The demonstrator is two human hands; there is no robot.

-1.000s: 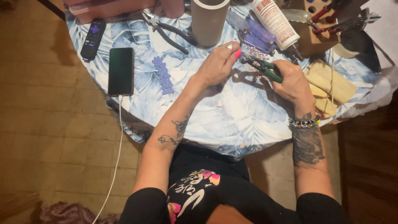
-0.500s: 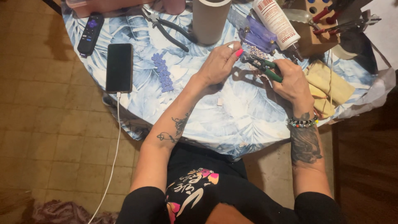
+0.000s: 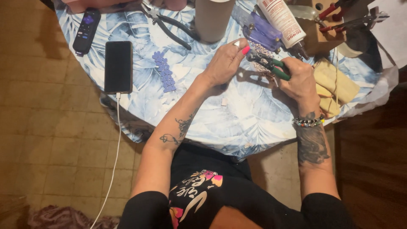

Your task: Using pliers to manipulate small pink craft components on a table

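Your right hand was wrapped tight around the green handles of a small pair of pliers, just right of centre in the upper part of the frame, with the nose pointing left toward your other hand. Your left hand had its fingertips pressed together just at the pliers' tip, pinching something too small to make out.

The round table, under a blue-and-white leaf-print cloth, filled the upper half of the frame. On it, a pale cylinder stood at top centre, and a white glue bottle lay tilted to its right. A black phone sat at upper left on a white cable, with a black remote above it. Larger black-handled pliers lay at the top, and a strip of purple pieces lay between the phone and your left hand.

The pliers looked light, stiff and hard, and probably handled best gripped well back on the padded handles. Whatever sat in the nose was likely tiny and easy to drop, needing a fingertip pinch close to the tip.
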